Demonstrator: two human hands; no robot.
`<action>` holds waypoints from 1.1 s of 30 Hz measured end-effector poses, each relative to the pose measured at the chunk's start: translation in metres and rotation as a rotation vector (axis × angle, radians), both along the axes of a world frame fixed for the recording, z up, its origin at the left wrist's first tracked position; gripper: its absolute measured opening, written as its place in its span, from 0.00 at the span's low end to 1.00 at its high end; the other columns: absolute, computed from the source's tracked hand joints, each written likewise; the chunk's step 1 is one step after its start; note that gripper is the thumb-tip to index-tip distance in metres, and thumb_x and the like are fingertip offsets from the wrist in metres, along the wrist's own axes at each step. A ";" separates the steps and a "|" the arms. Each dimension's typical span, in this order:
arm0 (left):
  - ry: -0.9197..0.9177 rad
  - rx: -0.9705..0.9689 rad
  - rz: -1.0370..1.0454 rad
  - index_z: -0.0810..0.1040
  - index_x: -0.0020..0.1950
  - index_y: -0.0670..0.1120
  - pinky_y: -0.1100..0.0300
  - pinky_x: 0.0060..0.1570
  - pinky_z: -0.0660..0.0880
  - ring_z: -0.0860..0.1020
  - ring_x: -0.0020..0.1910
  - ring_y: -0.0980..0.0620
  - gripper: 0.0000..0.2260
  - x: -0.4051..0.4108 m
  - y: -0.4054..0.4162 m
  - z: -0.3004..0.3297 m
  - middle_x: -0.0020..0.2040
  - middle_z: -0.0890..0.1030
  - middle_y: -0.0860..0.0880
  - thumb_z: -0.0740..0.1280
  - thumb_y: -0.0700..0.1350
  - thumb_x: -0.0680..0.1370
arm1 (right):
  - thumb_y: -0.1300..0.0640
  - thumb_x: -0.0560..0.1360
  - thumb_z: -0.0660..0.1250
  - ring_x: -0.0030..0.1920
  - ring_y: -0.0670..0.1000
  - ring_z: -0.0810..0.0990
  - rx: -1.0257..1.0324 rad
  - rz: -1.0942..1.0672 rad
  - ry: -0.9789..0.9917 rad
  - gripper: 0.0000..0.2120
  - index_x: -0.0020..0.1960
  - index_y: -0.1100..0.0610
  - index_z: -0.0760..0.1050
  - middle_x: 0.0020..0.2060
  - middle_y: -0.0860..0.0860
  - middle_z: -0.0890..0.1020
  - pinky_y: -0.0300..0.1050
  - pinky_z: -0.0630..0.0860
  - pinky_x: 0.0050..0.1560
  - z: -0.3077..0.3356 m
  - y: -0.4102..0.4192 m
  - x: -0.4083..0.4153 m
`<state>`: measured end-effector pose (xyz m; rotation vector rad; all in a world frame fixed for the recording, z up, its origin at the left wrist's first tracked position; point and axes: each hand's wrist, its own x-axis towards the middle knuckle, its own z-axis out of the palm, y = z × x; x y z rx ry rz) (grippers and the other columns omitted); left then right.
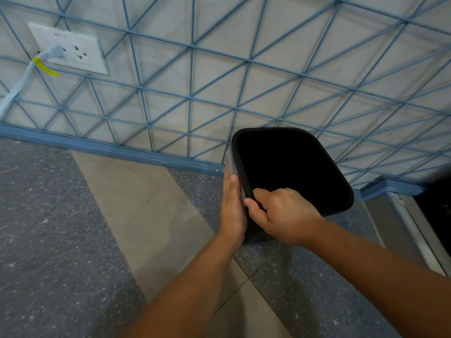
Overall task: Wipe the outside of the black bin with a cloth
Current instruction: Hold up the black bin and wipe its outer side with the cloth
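The black bin (339,181) stands on the floor against the wall, its open mouth facing up toward me. My left hand (233,211) lies flat against the bin's left outer side, fingers straight, pressing a grey cloth (230,162) onto it. Only a strip of the cloth shows beyond my fingertips and along the rim. My right hand (280,213) grips the bin's near rim, fingers curled over the edge into the inside and thumb on the outside.
A pale wall with blue diagonal lines (190,93) rises behind the bin, with a blue skirting (109,147) at its foot. A white socket plate (70,50) with a plugged-in cable (17,89) is at upper left. A metal door track (415,228) runs at right.
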<state>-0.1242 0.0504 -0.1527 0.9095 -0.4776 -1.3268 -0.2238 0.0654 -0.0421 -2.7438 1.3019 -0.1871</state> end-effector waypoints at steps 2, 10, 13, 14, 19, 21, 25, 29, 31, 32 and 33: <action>0.062 0.012 -0.016 0.72 0.80 0.54 0.44 0.82 0.64 0.72 0.79 0.47 0.43 0.004 -0.009 -0.016 0.79 0.74 0.47 0.69 0.75 0.71 | 0.37 0.73 0.39 0.36 0.61 0.78 -0.012 0.002 -0.001 0.22 0.39 0.51 0.63 0.32 0.55 0.79 0.50 0.68 0.36 0.000 0.000 0.000; 0.094 -0.010 -0.058 0.69 0.82 0.54 0.42 0.85 0.57 0.66 0.83 0.47 0.42 -0.012 0.002 -0.033 0.82 0.70 0.47 0.68 0.74 0.74 | 0.39 0.75 0.41 0.33 0.62 0.78 -0.032 0.004 0.009 0.26 0.40 0.55 0.70 0.30 0.56 0.79 0.52 0.70 0.32 0.000 0.003 0.001; 0.139 0.010 -0.155 0.69 0.82 0.53 0.41 0.84 0.59 0.70 0.81 0.44 0.46 0.004 -0.018 -0.050 0.81 0.72 0.45 0.73 0.74 0.70 | 0.40 0.76 0.43 0.31 0.63 0.77 -0.052 -0.008 -0.006 0.24 0.38 0.54 0.68 0.28 0.57 0.78 0.52 0.70 0.31 0.000 0.003 0.001; 0.155 0.022 -0.158 0.70 0.82 0.53 0.42 0.84 0.60 0.71 0.80 0.45 0.43 0.009 -0.021 -0.036 0.80 0.73 0.45 0.72 0.73 0.73 | 0.40 0.76 0.43 0.31 0.63 0.77 -0.052 -0.016 -0.011 0.22 0.38 0.53 0.66 0.28 0.56 0.78 0.52 0.70 0.30 0.000 0.004 0.001; 0.120 0.011 -0.106 0.71 0.81 0.52 0.45 0.83 0.63 0.70 0.81 0.47 0.44 0.004 -0.015 -0.007 0.81 0.72 0.47 0.73 0.72 0.71 | 0.39 0.76 0.43 0.31 0.62 0.77 -0.033 -0.029 -0.009 0.19 0.37 0.51 0.62 0.28 0.55 0.77 0.52 0.70 0.31 0.001 0.004 0.001; 0.142 0.035 -0.080 0.70 0.82 0.51 0.43 0.83 0.63 0.71 0.80 0.45 0.42 0.007 -0.015 -0.016 0.80 0.73 0.46 0.71 0.70 0.73 | 0.38 0.75 0.41 0.32 0.62 0.77 -0.030 -0.034 -0.004 0.20 0.38 0.51 0.62 0.29 0.55 0.77 0.52 0.71 0.32 0.001 0.003 0.001; 0.161 0.034 -0.084 0.71 0.81 0.54 0.44 0.83 0.62 0.70 0.81 0.46 0.42 0.010 -0.026 -0.018 0.82 0.71 0.47 0.70 0.74 0.72 | 0.38 0.75 0.41 0.32 0.61 0.77 -0.017 -0.035 -0.007 0.20 0.37 0.50 0.62 0.29 0.54 0.76 0.52 0.70 0.32 0.000 0.003 0.002; 0.041 0.066 -0.060 0.70 0.81 0.55 0.45 0.83 0.62 0.69 0.81 0.49 0.46 0.000 -0.003 -0.026 0.81 0.72 0.49 0.69 0.77 0.69 | 0.38 0.73 0.40 0.34 0.60 0.77 -0.006 -0.031 0.003 0.22 0.39 0.51 0.64 0.30 0.54 0.77 0.50 0.68 0.32 0.002 0.004 0.001; 0.080 0.061 -0.092 0.71 0.81 0.49 0.42 0.81 0.66 0.75 0.76 0.47 0.40 0.008 -0.002 -0.010 0.77 0.77 0.45 0.67 0.71 0.75 | 0.37 0.73 0.39 0.34 0.60 0.77 -0.002 -0.033 0.008 0.22 0.39 0.51 0.64 0.30 0.54 0.77 0.51 0.69 0.33 0.002 0.004 0.002; 0.121 0.084 -0.075 0.72 0.79 0.46 0.42 0.79 0.69 0.78 0.72 0.47 0.33 0.010 -0.007 -0.006 0.72 0.80 0.44 0.64 0.65 0.81 | 0.37 0.73 0.40 0.34 0.61 0.77 -0.005 -0.037 0.008 0.21 0.38 0.51 0.63 0.30 0.54 0.77 0.51 0.68 0.33 0.002 0.004 0.002; 0.143 0.114 -0.045 0.74 0.78 0.43 0.44 0.77 0.71 0.80 0.68 0.46 0.27 0.010 -0.014 -0.003 0.69 0.82 0.42 0.61 0.60 0.85 | 0.37 0.73 0.40 0.35 0.61 0.77 -0.009 -0.041 0.005 0.21 0.38 0.50 0.62 0.30 0.54 0.76 0.50 0.67 0.32 0.002 0.004 0.002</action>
